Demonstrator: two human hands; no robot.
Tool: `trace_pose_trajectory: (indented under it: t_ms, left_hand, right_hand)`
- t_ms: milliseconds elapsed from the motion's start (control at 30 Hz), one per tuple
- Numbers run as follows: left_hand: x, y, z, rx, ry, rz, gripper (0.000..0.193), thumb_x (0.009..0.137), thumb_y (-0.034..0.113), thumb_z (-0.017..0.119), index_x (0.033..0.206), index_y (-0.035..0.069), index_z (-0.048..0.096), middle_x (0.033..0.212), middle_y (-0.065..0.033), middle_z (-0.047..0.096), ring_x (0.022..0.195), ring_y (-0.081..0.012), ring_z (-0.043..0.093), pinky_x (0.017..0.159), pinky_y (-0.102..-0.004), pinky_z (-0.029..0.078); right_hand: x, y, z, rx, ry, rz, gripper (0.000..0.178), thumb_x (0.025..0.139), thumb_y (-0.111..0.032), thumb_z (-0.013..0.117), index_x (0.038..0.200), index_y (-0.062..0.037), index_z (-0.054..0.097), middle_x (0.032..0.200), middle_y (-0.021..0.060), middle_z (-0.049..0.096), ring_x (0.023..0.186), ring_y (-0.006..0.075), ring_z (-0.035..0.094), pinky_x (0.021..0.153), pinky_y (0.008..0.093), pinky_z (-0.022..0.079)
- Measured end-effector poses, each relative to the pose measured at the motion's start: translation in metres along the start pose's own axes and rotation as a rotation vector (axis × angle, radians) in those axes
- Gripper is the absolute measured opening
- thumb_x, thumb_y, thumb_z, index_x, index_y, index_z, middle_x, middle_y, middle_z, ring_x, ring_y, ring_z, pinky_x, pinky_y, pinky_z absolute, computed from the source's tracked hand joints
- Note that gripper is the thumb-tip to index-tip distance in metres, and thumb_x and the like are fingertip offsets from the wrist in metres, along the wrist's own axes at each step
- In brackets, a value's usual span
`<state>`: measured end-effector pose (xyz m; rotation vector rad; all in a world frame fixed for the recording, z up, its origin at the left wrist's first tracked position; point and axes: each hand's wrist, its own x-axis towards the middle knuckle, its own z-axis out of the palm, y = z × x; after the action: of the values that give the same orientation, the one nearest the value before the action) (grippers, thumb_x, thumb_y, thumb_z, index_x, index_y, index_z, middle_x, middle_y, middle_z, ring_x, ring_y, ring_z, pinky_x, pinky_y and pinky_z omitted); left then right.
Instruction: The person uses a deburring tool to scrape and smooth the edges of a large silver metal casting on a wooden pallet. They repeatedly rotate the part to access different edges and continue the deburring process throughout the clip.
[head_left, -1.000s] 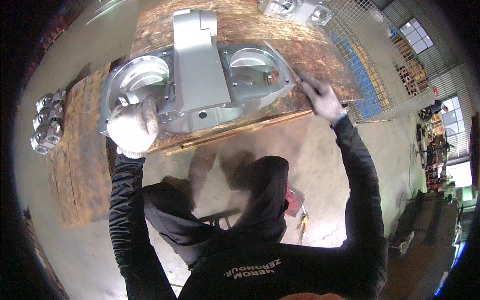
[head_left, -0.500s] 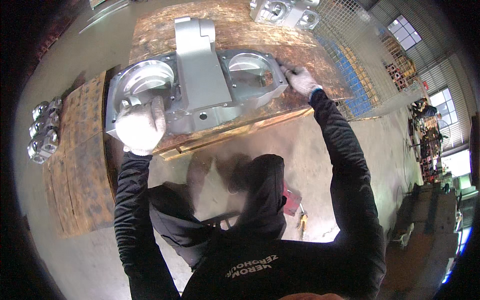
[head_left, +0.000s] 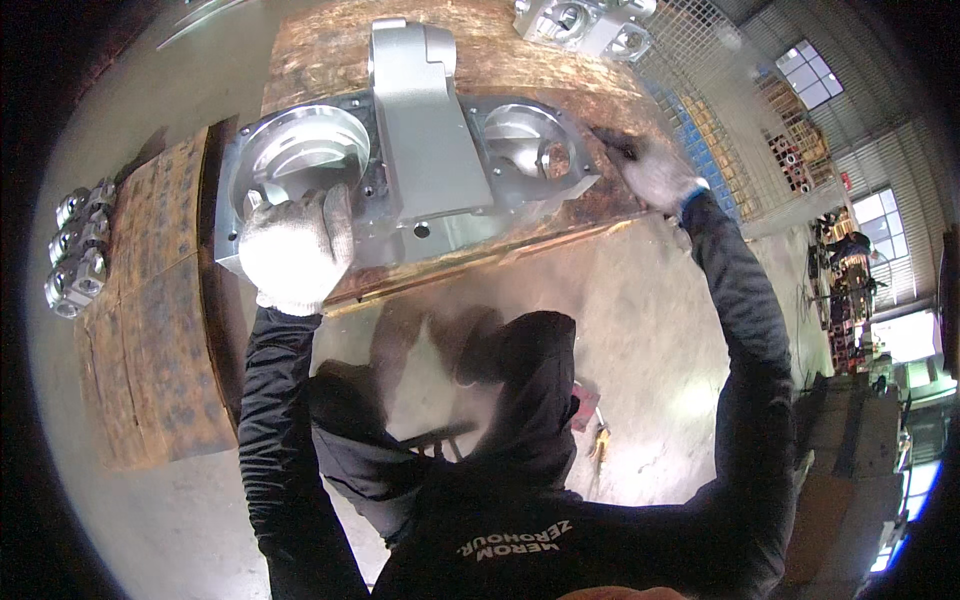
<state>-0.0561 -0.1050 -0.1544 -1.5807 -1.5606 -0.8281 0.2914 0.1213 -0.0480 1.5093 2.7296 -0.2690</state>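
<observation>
A large grey metal casting (head_left: 432,160) with two round bores and a raised central arm lies on a wooden pallet top (head_left: 330,50). My left hand (head_left: 298,250), in a white knit glove, grips the casting's near left part, its fingers curled over the rim of the left bore. Beyond the casting's right end, my right hand (head_left: 655,172) is over the wood, gloved too, with dark-stained fingertips. Its fingers reach out, slightly blurred, apart from the casting, and nothing shows in them.
Another metal casting (head_left: 585,25) rests at the far right of the wood, beside a wire mesh cage (head_left: 715,90). A lower wooden platform (head_left: 150,330) stands to the left, with several smaller castings (head_left: 78,245) past it. A red object (head_left: 585,405) is on the floor.
My right hand has come off the casting's right end and moved right. The casting appears slightly further right and turned a little in view; my left hand stays on it.
</observation>
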Motion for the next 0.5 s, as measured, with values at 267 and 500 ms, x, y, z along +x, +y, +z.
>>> trace_pose_trajectory:
  t_ms: [267,500]
  left_hand:
    - [0.0,0.001,-0.002,0.001,-0.04,-0.015,0.016,0.09,0.015,0.068,0.078,0.006,0.074,0.058,-0.0108,0.062,0.049,-0.0283,0.06,0.057,-0.0406,0.053]
    - [-0.004,-0.001,0.007,-0.02,-0.092,-0.087,0.02,0.093,0.018,0.065,0.079,0.008,0.075,0.059,-0.0105,0.063,0.05,-0.0285,0.061,0.059,-0.0416,0.053]
  right_hand:
    - [0.038,-0.014,-0.017,0.07,-0.239,0.193,0.053,0.107,-0.032,0.043,0.157,-0.0118,0.044,0.063,0.0013,0.052,0.049,0.0123,0.056,0.048,0.0308,0.051]
    - [0.067,-0.027,0.011,-0.089,-0.201,0.145,0.048,0.101,-0.038,0.044,0.103,-0.001,0.074,0.068,0.018,0.068,0.066,0.0256,0.071,0.08,0.0448,0.056]
